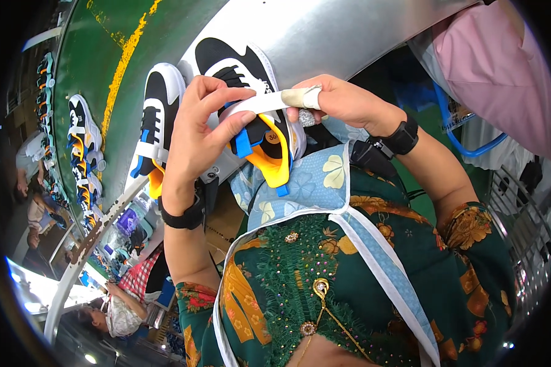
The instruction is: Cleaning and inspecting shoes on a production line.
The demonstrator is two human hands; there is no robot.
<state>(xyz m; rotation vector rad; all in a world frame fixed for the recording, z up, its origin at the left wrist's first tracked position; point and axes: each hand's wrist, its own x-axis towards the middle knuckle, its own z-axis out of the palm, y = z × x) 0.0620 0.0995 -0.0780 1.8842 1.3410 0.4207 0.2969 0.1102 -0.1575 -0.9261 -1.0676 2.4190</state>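
A black and white sneaker [217, 54] with a yellow lining and blue tabs lies at the edge of the metal tabletop, its toe pointing away from me. Across its upper runs a white strap [265, 104]. Thumb and forefinger of my left hand [196, 128] pinch the strap's left part. My right hand [349, 104] is closed at the strap's other end, beside a beige and white wrapping; I cannot tell whether this covers my thumb or the strap. Something silvery and crinkled [307, 117] shows under my right fingers. The sneaker's heel is close to my blue apron [312, 183].
Another similar sneaker [163, 85] with a white strap stands to the left. Further left, several sneakers [82, 131] line a green surface [95, 49]. A worn metal rail [98, 235] crosses the lower left. People sit beyond it. Pink fabric [496, 67] hangs at the right by a blue frame [450, 122].
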